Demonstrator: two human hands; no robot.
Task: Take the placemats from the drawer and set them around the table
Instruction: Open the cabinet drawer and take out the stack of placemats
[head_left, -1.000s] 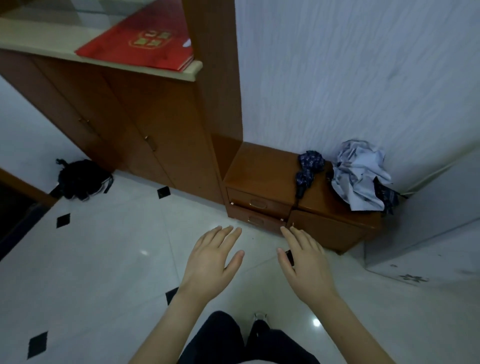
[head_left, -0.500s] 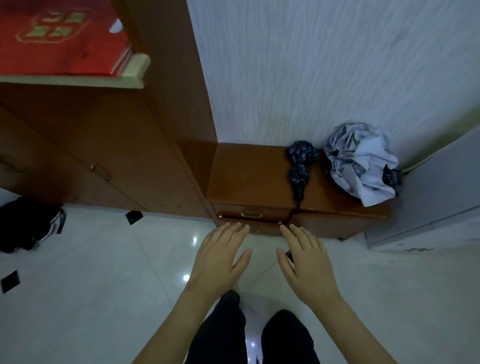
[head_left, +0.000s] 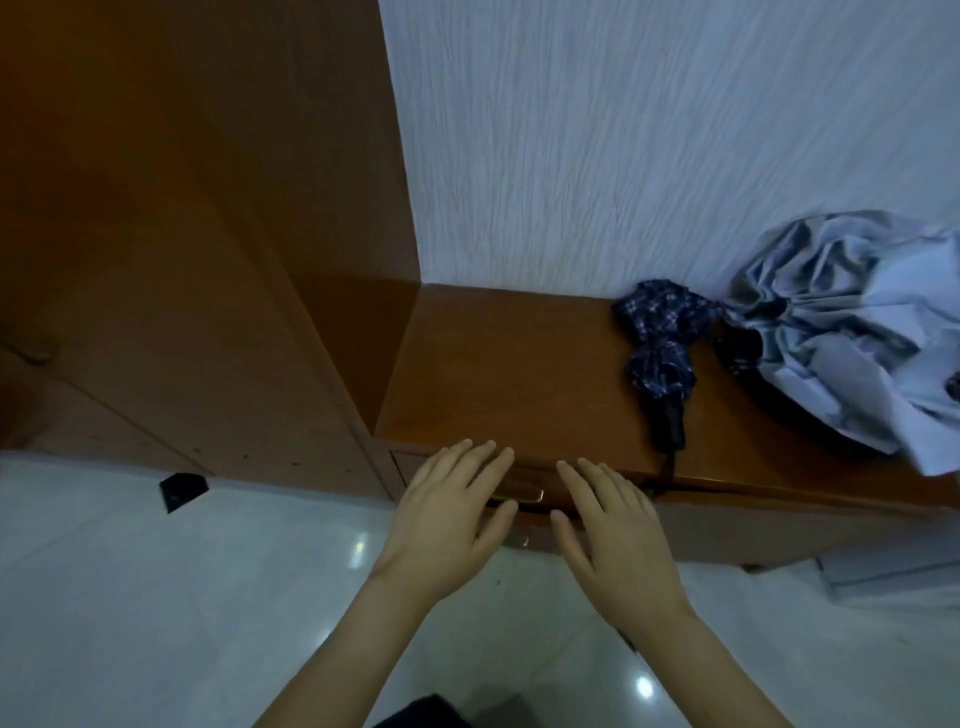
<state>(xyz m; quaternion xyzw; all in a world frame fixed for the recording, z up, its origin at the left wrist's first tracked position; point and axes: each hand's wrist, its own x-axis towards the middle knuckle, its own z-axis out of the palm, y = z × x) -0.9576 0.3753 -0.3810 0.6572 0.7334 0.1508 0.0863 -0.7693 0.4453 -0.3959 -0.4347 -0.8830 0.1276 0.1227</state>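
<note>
Both hands reach toward the low cabinet's top drawer (head_left: 524, 480). The left hand (head_left: 447, 512) and right hand (head_left: 613, 530) have straight, spread fingers and hold nothing; the brass handle (head_left: 522, 496) shows between them. The drawer looks closed, so the placemats, presumably inside, are out of sight. On the counter (head_left: 498, 374), at 2 o'clock from the hands, lies a folded dark umbrella (head_left: 660, 353) whose strap hangs over the front edge, with a crumpled grey cloth (head_left: 857, 332) beyond. Pulling the drawer could snag that strap and drag the umbrella off.
</note>
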